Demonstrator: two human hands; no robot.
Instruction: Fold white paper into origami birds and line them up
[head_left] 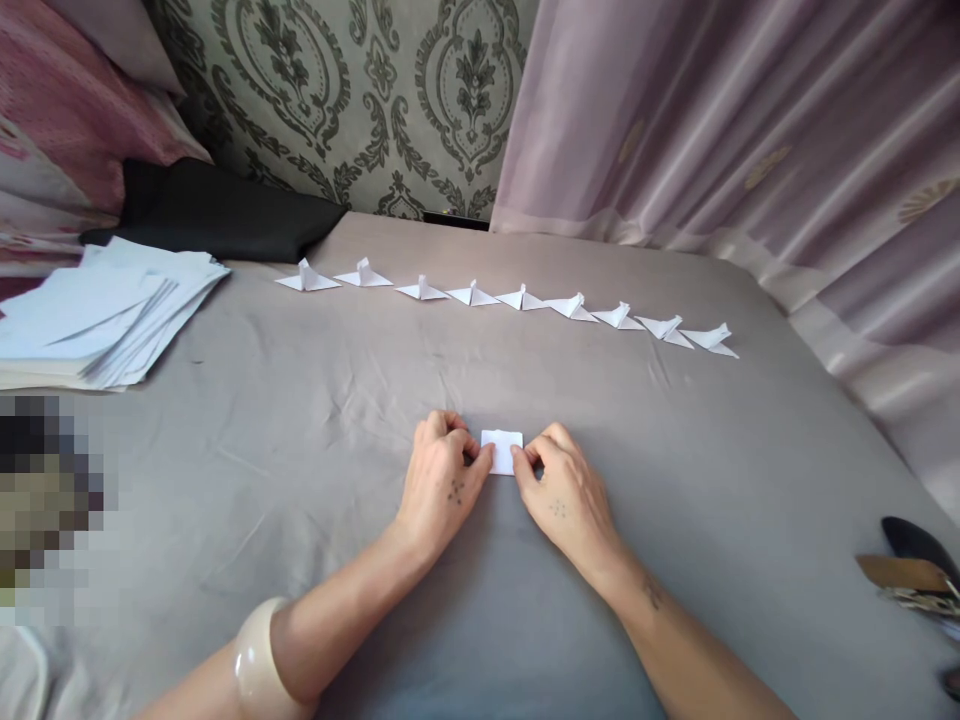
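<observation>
A small folded white piece of paper (502, 453) is held flat between my two hands, near the middle of the view. My left hand (448, 470) pinches its left side, thumb on top and the other fingers curled. On the right side, my right hand (564, 487) grips it the same way, with the thumb pressed on the paper's edge. Beyond the hands, several folded white paper figures (472, 294) with pointed wings stand in a slanting row across the grey cloth (360, 480).
At the left lies a thick stack of white paper sheets (112, 310), with a black cloth or bag (225, 210) behind it. A purple curtain (675, 120) hangs at the right. Dark and brown items (907, 573) lie near the right edge. A blurred-out patch covers something lower left.
</observation>
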